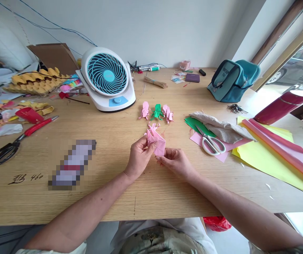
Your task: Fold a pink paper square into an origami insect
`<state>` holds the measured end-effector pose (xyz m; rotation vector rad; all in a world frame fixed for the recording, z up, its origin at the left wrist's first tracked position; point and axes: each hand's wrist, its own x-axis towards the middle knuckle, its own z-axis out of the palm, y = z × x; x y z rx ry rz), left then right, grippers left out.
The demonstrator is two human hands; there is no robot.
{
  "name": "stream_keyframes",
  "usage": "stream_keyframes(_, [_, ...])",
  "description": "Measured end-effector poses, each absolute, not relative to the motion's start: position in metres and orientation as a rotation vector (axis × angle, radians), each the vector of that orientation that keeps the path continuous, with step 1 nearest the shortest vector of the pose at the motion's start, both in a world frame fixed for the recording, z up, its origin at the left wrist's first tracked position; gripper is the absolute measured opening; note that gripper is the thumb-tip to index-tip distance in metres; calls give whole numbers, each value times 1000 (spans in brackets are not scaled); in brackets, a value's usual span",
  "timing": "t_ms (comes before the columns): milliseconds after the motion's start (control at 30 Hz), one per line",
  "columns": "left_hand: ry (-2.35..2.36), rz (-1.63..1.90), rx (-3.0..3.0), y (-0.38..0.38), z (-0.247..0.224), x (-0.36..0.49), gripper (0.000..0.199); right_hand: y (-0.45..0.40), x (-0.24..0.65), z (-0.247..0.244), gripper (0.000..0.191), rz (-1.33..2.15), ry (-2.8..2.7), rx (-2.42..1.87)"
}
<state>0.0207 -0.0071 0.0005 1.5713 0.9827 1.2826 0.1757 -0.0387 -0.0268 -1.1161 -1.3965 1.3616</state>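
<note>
A partly folded piece of pink origami paper (160,146) is held up between my hands, just above the wooden table (109,201). My left hand (139,155) pinches its left side, thumb in front. At its lower right corner, my right hand (176,162) has its thumb and curled fingers closed on the edge. Beyond the hands stand folded paper figures: a pink one (145,110) on the left, a green one (157,112) in the middle and another pink one (168,113) on the right. Small pink scraps lie between them and my hands.
White-handled scissors (213,145) lie on coloured paper beside a grey cloth (221,125). Yellow sheets (273,169) and a red bottle (281,107) are at right. A fan (107,77) stands behind, left. Black-handled scissors (4,153) and a pixelated object (73,164) lie left.
</note>
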Motion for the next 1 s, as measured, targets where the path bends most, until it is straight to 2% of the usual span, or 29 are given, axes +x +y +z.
stream_keyframes(200, [966,1288,1569,-8,0,21,15,-43,176,-23,37,1245,-1435,-1141])
stream_keyframes(533, [951,1319,1522,-1,-3,17,19,-39,175,-15,44,1428,-1266,-1088])
stream_keyframes(1000, [979,1278,1367,5,-9,17,29,-40,173,-16,44,1456,-1272,-1130])
